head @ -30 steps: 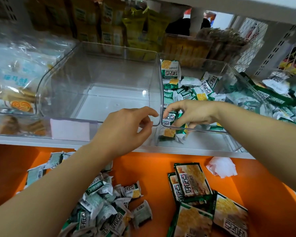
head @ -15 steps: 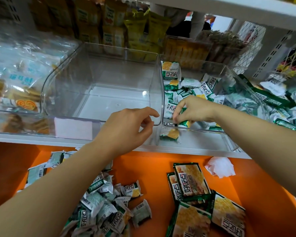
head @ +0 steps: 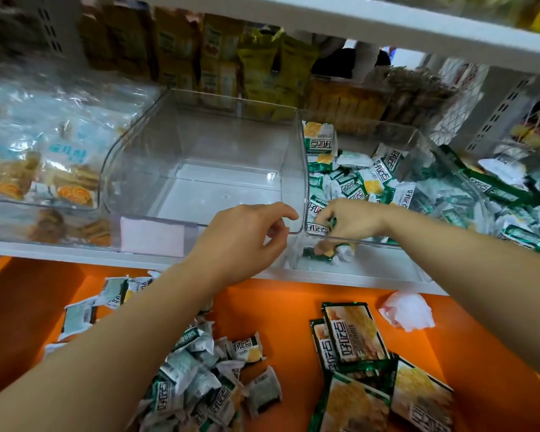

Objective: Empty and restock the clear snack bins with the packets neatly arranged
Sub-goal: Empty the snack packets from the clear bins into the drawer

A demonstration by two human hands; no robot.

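Our right hand closes on green-and-white packets at the front of the stocked bin; the rest heap just behind its knuckles. Our left hand curls at the near corner of the empty bin; we cannot tell whether it grips.
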